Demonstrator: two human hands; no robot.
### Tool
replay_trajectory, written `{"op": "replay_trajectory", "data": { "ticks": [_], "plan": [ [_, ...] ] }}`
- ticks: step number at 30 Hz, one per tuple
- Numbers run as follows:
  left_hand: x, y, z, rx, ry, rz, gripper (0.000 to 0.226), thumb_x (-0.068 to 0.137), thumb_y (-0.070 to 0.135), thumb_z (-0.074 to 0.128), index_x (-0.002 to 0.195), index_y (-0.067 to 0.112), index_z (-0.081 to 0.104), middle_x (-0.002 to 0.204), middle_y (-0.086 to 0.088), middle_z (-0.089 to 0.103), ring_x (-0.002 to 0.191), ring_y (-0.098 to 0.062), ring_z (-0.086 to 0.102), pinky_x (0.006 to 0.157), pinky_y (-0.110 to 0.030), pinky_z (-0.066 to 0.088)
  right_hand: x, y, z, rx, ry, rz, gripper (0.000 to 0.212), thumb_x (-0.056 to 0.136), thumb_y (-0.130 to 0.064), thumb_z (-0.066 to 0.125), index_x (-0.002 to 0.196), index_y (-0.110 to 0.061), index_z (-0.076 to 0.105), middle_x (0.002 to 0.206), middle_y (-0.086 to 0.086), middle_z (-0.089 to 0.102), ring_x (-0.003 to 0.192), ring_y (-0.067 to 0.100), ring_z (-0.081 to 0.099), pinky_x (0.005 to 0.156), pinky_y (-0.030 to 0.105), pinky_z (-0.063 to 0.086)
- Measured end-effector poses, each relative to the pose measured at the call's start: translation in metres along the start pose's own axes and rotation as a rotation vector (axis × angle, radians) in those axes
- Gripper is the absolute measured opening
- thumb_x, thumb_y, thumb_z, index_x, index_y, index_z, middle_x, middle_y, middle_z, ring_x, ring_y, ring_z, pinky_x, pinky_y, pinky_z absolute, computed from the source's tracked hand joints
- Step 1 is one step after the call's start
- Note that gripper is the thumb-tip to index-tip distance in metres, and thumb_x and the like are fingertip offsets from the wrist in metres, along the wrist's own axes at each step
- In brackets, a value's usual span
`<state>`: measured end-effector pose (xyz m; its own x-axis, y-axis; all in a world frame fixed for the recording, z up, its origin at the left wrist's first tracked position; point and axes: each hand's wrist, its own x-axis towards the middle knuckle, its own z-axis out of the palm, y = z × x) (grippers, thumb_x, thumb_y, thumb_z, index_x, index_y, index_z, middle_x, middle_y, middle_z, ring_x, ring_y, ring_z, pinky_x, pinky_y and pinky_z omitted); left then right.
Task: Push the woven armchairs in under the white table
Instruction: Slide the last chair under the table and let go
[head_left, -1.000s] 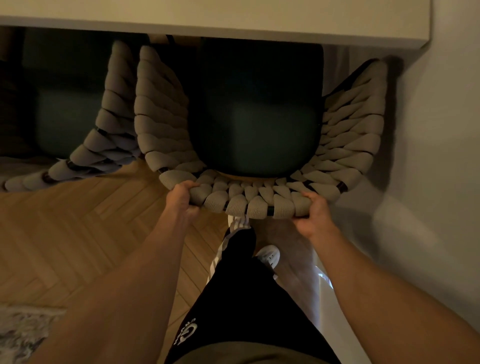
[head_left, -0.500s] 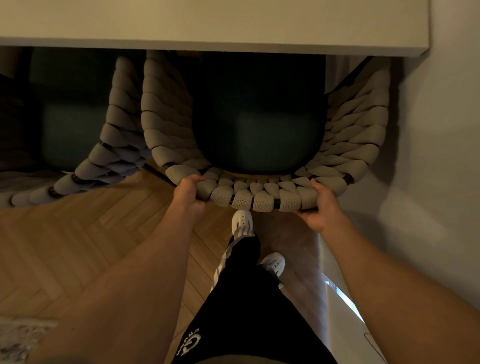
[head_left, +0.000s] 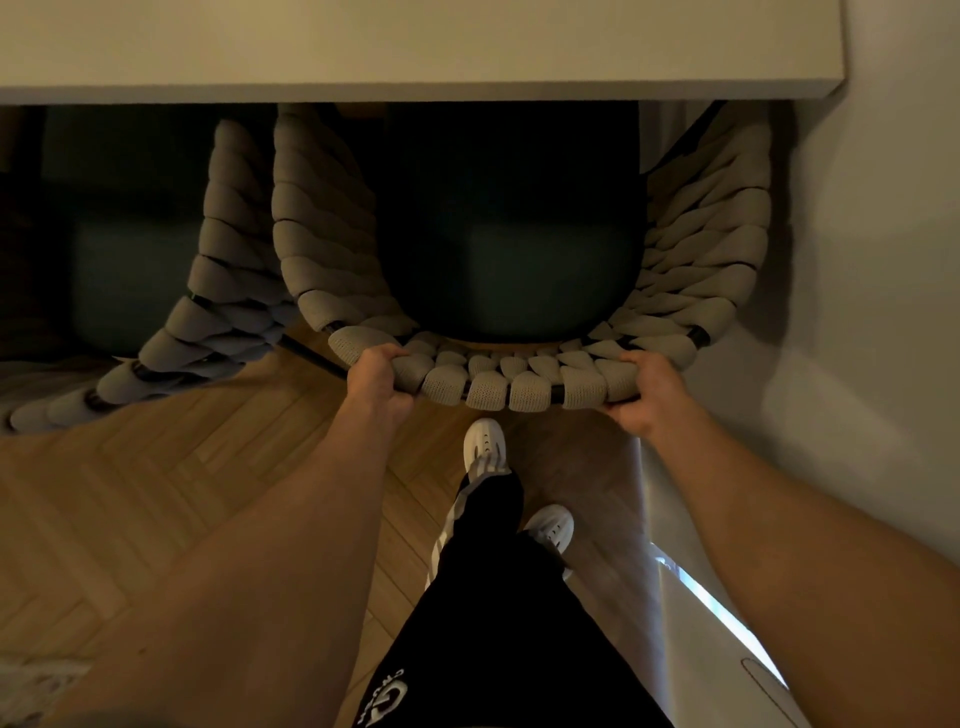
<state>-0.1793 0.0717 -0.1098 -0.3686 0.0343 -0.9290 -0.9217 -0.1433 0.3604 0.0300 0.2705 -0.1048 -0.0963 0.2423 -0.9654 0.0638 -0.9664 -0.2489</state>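
Observation:
A woven armchair (head_left: 332, 249) with thick grey-beige rope and a dark green seat cushion stands in front of me, its front part hidden under the white table (head_left: 415, 47). My left hand (head_left: 376, 376) grips the left end of its curved back rail. My right hand (head_left: 647, 387) grips the right end of the same rail. A second woven armchair (head_left: 208, 322) of the same kind stands to the left, its seat also under the table edge, almost touching the first one.
A pale wall (head_left: 872, 312) runs close along the right side of the chair. Herringbone wood floor (head_left: 182, 478) lies below. My white shoes (head_left: 485, 447) stand just behind the chair. A rug corner (head_left: 31, 686) shows at bottom left.
The chair in my hands has slid forward, further under the table edge, and my arms have stretched out with it. My left foot has stepped forward.

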Motion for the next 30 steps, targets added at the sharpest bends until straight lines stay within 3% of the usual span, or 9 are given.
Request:
{"op": "replay_trajectory", "data": {
  "ticks": [7, 12, 14, 18, 23, 25, 27, 30],
  "plan": [
    [0.002, -0.003, 0.002, 0.031, -0.031, -0.011, 0.074, 0.089, -0.002, 0.057, 0.152, 0.019, 0.026, 0.135, -0.020, 0.050, 0.115, -0.040, 0.059, 0.099, -0.059, 0.050, -0.003, 0.001, -0.004, -0.005, 0.011, -0.016, 0.041, 0.095, -0.019, 0.061, 0.135, -0.014, 0.052, 0.126, 0.020, 0.062, 0.107, 0.039, 0.065, 0.066, 0.053, 0.059],
    [-0.005, -0.002, -0.006, 0.095, -0.075, -0.043, 0.056, 0.091, 0.014, 0.065, 0.141, 0.017, 0.041, 0.133, -0.018, 0.056, 0.112, -0.037, 0.063, 0.089, -0.056, 0.056, -0.009, 0.011, -0.005, 0.025, -0.025, -0.102, 0.040, 0.098, -0.030, 0.061, 0.134, -0.016, 0.052, 0.120, 0.014, 0.063, 0.115, 0.035, 0.062, 0.088, 0.057, 0.055],
    [-0.011, -0.002, -0.012, 0.086, -0.118, -0.042, 0.051, 0.091, 0.018, 0.069, 0.136, 0.016, 0.046, 0.133, -0.017, 0.057, 0.115, -0.037, 0.063, 0.093, -0.058, 0.054, -0.015, 0.018, -0.007, 0.013, -0.038, -0.133, 0.037, 0.097, -0.027, 0.064, 0.130, -0.016, 0.053, 0.122, 0.014, 0.064, 0.116, 0.034, 0.062, 0.092, 0.057, 0.054],
    [-0.031, -0.007, -0.033, 0.067, -0.181, 0.018, 0.048, 0.093, 0.022, 0.068, 0.137, 0.013, 0.050, 0.130, -0.013, 0.061, 0.114, -0.033, 0.066, 0.093, -0.051, 0.057, -0.035, 0.036, -0.013, -0.035, -0.073, -0.172, 0.055, 0.092, -0.018, 0.069, 0.143, -0.021, 0.047, 0.133, 0.011, 0.061, 0.114, 0.028, 0.064, 0.072, 0.043, 0.062],
    [-0.057, -0.014, -0.068, 0.119, -0.081, 0.073, 0.024, 0.094, 0.011, 0.065, 0.117, 0.005, 0.061, 0.115, -0.013, 0.067, 0.101, -0.023, 0.071, 0.076, -0.032, 0.062, -0.059, 0.062, -0.014, -0.160, -0.133, -0.140, 0.048, 0.099, -0.012, 0.060, 0.144, -0.012, 0.045, 0.121, 0.012, 0.063, 0.105, 0.025, 0.065, 0.082, 0.037, 0.058],
    [-0.066, -0.015, -0.084, 0.123, -0.032, 0.091, 0.014, 0.095, 0.008, 0.065, 0.108, 0.004, 0.062, 0.104, -0.011, 0.068, 0.093, -0.020, 0.070, 0.068, -0.028, 0.061, -0.068, 0.074, -0.011, -0.236, -0.123, -0.120, 0.036, 0.099, -0.009, 0.058, 0.135, -0.010, 0.052, 0.125, 0.013, 0.062, 0.106, 0.025, 0.065, 0.082, 0.036, 0.057],
    [-0.074, -0.015, -0.102, 0.110, 0.001, 0.103, 0.009, 0.095, 0.007, 0.064, 0.104, 0.004, 0.064, 0.096, -0.011, 0.068, 0.084, -0.019, 0.069, 0.061, -0.027, 0.059, -0.080, 0.087, -0.006, -0.329, -0.122, -0.101, 0.013, 0.099, -0.007, 0.057, 0.111, -0.011, 0.061, 0.122, 0.013, 0.064, 0.105, 0.024, 0.065, 0.083, 0.036, 0.057],
    [-0.084, -0.014, -0.135, 0.098, 0.047, 0.137, 0.005, 0.096, 0.005, 0.061, 0.099, 0.007, 0.064, 0.089, -0.009, 0.066, 0.077, -0.018, 0.067, 0.057, -0.027, 0.058, -0.098, 0.111, 0.008, -0.459, -0.149, -0.082, 0.008, 0.100, -0.007, 0.056, 0.098, -0.014, 0.061, 0.113, 0.009, 0.066, 0.102, 0.022, 0.067, 0.083, 0.035, 0.057]
  ]
}}
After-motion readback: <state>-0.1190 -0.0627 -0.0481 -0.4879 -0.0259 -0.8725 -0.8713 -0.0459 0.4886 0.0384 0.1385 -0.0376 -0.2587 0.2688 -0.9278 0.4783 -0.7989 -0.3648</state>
